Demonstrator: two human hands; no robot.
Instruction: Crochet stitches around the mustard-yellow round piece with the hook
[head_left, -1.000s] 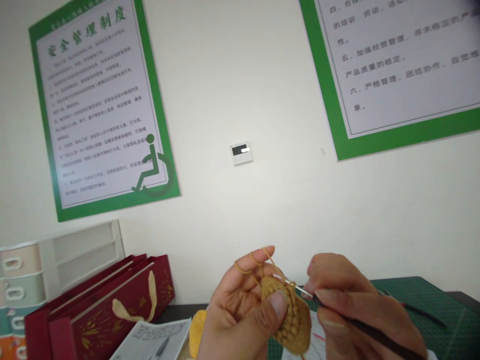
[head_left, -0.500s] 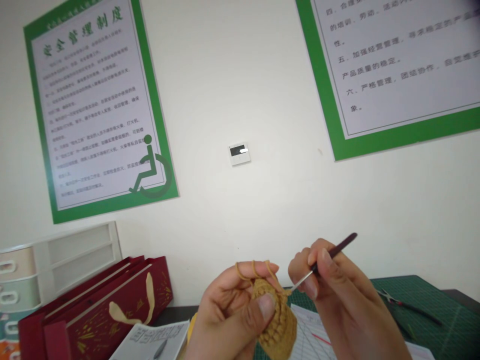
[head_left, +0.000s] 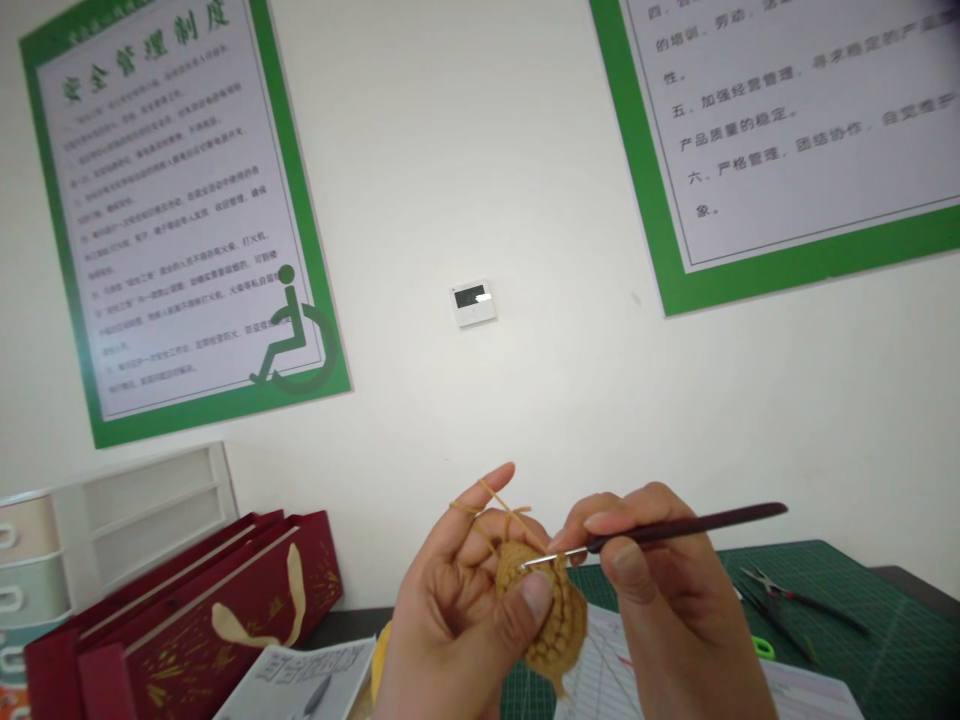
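Note:
My left hand (head_left: 469,600) grips a tan crocheted piece (head_left: 559,625), thumb on its front and fingers behind. Tan yarn (head_left: 496,495) loops round the raised index finger and runs down to the piece. Between the thumb and fingers of my right hand (head_left: 667,570) is a crochet hook (head_left: 690,527) with a dark handle and a metal shaft. The hook lies nearly level, its metal tip against the upper front of the piece, near my left thumb.
Red gift bags (head_left: 225,620) and a drawer unit (head_left: 30,560) stand at left, beside a printed booklet (head_left: 300,680). Pliers (head_left: 810,600) lie on a green cutting mat (head_left: 892,640) at right, near papers (head_left: 810,690). Posters hang on the wall.
The hook has swung from a steep slant to nearly level, and its tip has moved left over the piece. My left index finger has risen. The view has shifted slightly.

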